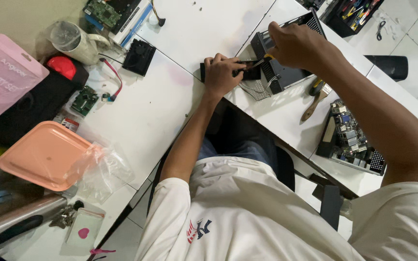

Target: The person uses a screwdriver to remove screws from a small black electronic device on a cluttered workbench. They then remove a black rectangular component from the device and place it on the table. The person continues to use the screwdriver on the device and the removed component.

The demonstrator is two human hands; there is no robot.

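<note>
My left hand [222, 72] presses down on a small flat black component [252, 73] lying on the white table [170, 101]. My right hand [295, 46] grips a screwdriver with a yellow and black handle [262, 59], its tip pointing at that black component. Just behind the hands stands an open black metal computer case [286, 72] with perforated sides and loose wires spilling out at its front.
A wooden-handled brush [315, 104] and a green circuit board in a black tray [351, 137] lie to the right. On the left are a black fan [140, 56], a small green board [85, 100], a peach tray [42, 154], plastic bags [105, 169], a cup [73, 42].
</note>
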